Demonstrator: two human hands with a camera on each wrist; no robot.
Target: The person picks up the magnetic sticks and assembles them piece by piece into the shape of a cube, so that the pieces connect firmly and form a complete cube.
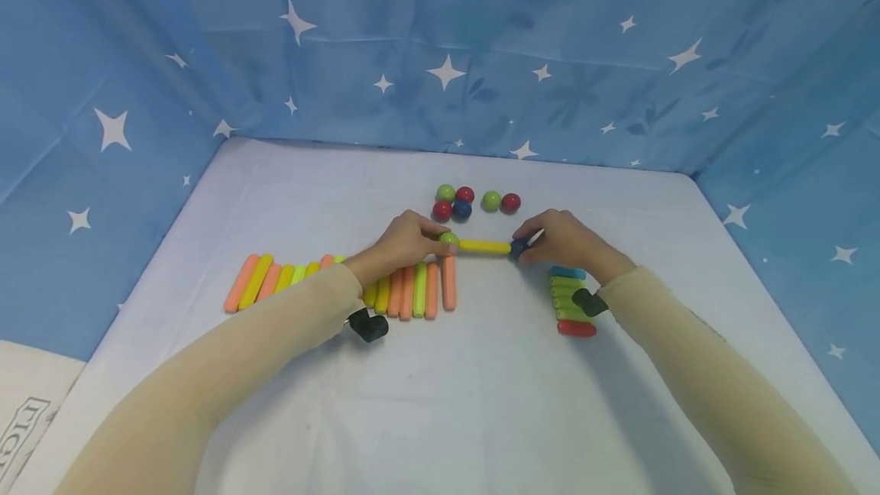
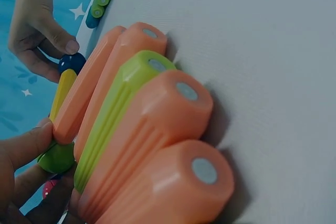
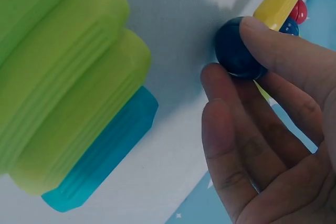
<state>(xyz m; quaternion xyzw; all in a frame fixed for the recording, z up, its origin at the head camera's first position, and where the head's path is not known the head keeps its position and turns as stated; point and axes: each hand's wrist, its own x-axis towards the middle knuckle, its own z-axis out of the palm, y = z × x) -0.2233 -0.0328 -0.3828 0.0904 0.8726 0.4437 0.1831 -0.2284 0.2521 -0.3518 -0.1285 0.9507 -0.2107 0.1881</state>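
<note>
A smooth yellow plastic rod [image 1: 484,247] lies left-to-right between the hands. The left hand [image 1: 402,243] pinches its glossy green ball [image 1: 449,239]; the right hand [image 1: 560,239] pinches its navy ball [image 1: 517,249].

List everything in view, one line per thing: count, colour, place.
yellow stick: one, yellow, lying between the two hands.
green ball: one, green, at the stick's left end.
dark blue ball: one, dark blue, at the stick's right end.
loose balls: six; two green, three red, one blue; behind the stick.
left row of sticks: orange, yellow and light green, partly hidden by the left arm; count unclear.
right stack of sticks: blue, green and red, near the right wrist.
table: one, white.
backdrop: blue with white stars.
left hand: pinches the green ball.
right hand: pinches the dark blue ball.
</note>
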